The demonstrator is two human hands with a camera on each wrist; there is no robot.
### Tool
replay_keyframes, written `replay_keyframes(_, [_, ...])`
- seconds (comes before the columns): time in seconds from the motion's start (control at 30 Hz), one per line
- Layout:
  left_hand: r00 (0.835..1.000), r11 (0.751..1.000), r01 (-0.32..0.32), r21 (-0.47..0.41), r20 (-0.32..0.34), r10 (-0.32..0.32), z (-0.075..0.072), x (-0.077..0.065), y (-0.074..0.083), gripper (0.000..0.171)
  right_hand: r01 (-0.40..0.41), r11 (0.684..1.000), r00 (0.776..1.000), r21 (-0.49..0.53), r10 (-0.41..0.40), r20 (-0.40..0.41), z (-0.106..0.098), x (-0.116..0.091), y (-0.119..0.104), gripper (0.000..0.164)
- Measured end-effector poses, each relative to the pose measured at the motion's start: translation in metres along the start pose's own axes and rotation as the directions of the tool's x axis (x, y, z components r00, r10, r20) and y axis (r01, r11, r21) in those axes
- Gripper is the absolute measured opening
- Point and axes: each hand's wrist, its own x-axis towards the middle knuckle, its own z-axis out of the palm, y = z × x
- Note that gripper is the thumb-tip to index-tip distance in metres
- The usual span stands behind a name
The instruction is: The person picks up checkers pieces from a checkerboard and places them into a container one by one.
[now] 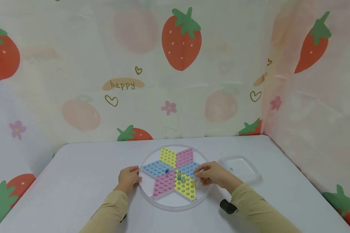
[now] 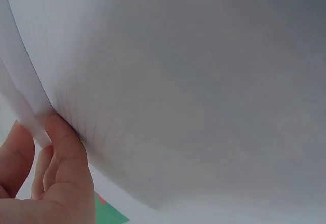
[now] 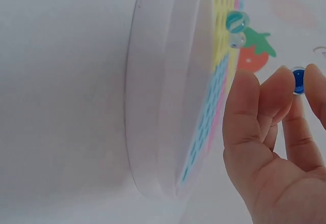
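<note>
Fingers of our right hand [image 1: 215,174], head view: thumb and fingertips together, right of the frame's centre; what they hold is too small for us to make out from here.
Left hand [image 1: 128,178]: at lower centre-left, fingers and thumb clamped on the edge of the game board [image 1: 175,208].
Star: six points in yellow, pink and blue, on the round board, which lies flat on the white counter [image 1: 61,194] at lower centre.
Marbles: we see a small cluster of marbles [image 1: 179,177] on the lower-right yellow point, and a dark marble [image 1: 167,171] just left of the star's middle.
Clear tray [image 1: 254,171]: on the counter, right of the board, near our right hand.
Backdrop [image 1: 192,87]: strawberries, hearts, flowers and "happy" across the upper frame.
Left wrist view, rim: it slants down from the upper left; our fingertips touch it at lower left.
Right wrist view, blue marble [image 3: 299,81]: pinched between our thumb and finger at the right of the frame, apart from the board.
Board, same view: seen edge-on through the centre, with a teal-streaked marble [image 3: 236,22] at upper right of centre.
</note>
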Motion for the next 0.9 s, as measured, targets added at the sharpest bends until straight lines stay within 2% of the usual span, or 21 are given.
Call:
replay_keyframes(0.37, [1.0,1.0,0.008,-0.003,-0.015,-0.008,-0.002,0.001,-0.002,0.05,0.052,0.998,0.998,0.034,-0.053,0.018,-0.013,-0.011,-0.013,0.03])
replay_keyframes(0.57, [1.0,0.999,0.013,-0.029,0.014,-0.012,-0.002,0.0,-0.001,0.051,0.051,0.998,0.999,0.033,-0.051,-0.01,-0.025,-0.018,-0.013,0.033])
replay_keyframes(0.77, [1.0,0.999,0.005,-0.034,0.029,-0.004,-0.002,0.0,-0.001,0.052,0.049,0.998,0.998,0.034,-0.047,-0.041,-0.036,-0.024,-0.014,0.03])
replay_keyframes(0.9, [1.0,0.999,0.004,-0.036,0.023,-0.003,-0.001,0.001,0.0,0.052,0.066,0.997,0.997,0.044,-0.064,-0.051,-0.043,-0.028,-0.015,0.03])
